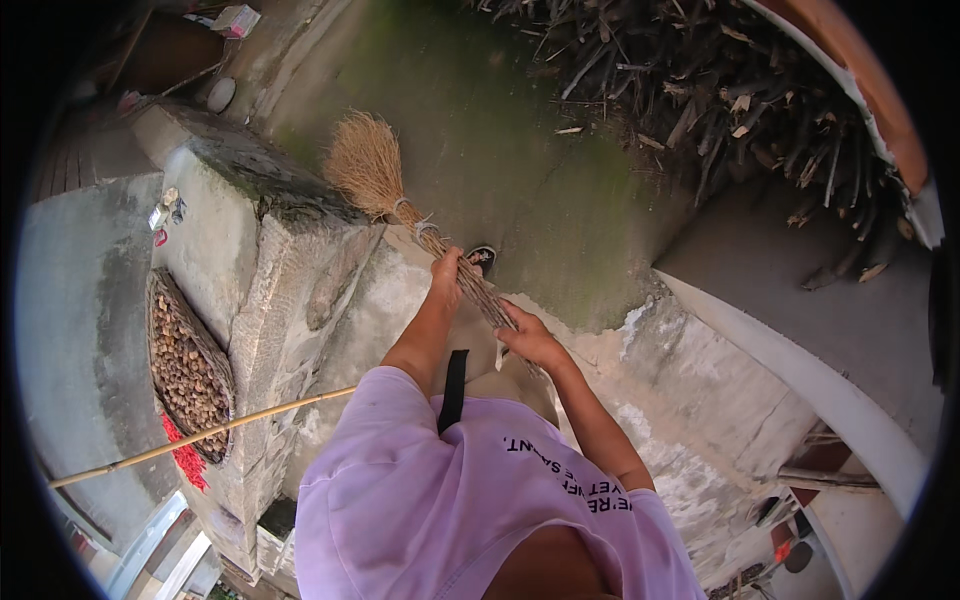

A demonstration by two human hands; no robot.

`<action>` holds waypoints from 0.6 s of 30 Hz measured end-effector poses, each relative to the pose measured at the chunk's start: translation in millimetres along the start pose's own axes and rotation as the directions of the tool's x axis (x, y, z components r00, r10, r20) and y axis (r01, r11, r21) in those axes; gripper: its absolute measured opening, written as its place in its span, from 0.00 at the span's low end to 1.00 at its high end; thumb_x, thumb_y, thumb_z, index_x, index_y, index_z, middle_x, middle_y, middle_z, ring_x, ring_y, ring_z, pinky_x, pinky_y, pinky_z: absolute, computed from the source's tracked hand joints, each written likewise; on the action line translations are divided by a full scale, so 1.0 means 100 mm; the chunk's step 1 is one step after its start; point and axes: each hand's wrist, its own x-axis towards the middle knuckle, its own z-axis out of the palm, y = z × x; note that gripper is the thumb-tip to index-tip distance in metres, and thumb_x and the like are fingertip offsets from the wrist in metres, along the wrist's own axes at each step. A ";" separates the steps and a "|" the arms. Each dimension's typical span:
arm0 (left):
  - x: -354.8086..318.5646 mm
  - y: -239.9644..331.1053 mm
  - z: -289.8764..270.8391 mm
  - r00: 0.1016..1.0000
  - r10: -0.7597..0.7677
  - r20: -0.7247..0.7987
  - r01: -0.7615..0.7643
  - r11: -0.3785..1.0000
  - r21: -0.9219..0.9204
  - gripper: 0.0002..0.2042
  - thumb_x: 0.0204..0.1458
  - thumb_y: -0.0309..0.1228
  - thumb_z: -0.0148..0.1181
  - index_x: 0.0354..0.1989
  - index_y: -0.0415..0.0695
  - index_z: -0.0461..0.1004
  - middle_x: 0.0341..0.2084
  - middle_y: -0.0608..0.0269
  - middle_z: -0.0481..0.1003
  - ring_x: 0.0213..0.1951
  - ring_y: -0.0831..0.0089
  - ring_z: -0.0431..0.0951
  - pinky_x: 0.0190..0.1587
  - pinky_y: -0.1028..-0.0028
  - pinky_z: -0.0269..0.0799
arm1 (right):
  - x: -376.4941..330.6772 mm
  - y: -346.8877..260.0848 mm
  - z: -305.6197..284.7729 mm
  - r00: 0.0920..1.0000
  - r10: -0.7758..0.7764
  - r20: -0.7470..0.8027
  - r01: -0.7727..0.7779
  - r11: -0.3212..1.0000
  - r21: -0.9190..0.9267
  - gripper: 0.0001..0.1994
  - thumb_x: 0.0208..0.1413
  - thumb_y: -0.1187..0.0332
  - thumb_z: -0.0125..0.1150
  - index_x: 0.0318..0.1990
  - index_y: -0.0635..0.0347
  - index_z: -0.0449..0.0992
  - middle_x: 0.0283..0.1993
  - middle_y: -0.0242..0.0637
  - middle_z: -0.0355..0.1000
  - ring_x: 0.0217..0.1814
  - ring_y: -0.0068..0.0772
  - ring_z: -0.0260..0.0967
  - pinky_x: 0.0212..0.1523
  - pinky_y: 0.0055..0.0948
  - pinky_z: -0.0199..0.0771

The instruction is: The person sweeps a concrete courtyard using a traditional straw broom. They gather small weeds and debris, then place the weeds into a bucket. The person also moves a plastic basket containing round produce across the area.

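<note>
A straw broom (368, 165) slants across the middle of the view, its fanned bristles at the upper left and its bundled handle running down to the right. White ties bind the neck below the bristles. My left hand (447, 272) is wrapped round the handle just under those ties. Lower down, near the handle's end, my right hand (527, 335) grips it too. The bristles hang over the greenish concrete ground, close to the corner of a stone ledge. One dark shoe (482, 258) shows beside the handle.
Left of me stands a rough stone ledge (290, 265). A woven basket of brown nut-like pieces (190, 365) and some red items (185, 455) lie on it. A bamboo pole (200, 437) crosses the left side. Piled firewood (760, 90) fills the upper right, above a low curved wall (790, 345).
</note>
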 end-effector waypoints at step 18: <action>0.33 0.51 0.72 0.933 0.238 0.272 -0.348 0.794 0.499 0.20 0.35 0.29 0.56 0.37 0.33 0.60 0.27 0.55 0.68 0.28 0.69 0.69 0.30 0.70 0.65 | 0.05 -0.76 0.24 0.930 0.301 -0.210 -0.173 0.864 0.473 0.29 0.48 0.71 0.51 0.58 0.60 0.48 0.34 0.31 0.64 0.25 0.16 0.58 0.25 0.18 0.63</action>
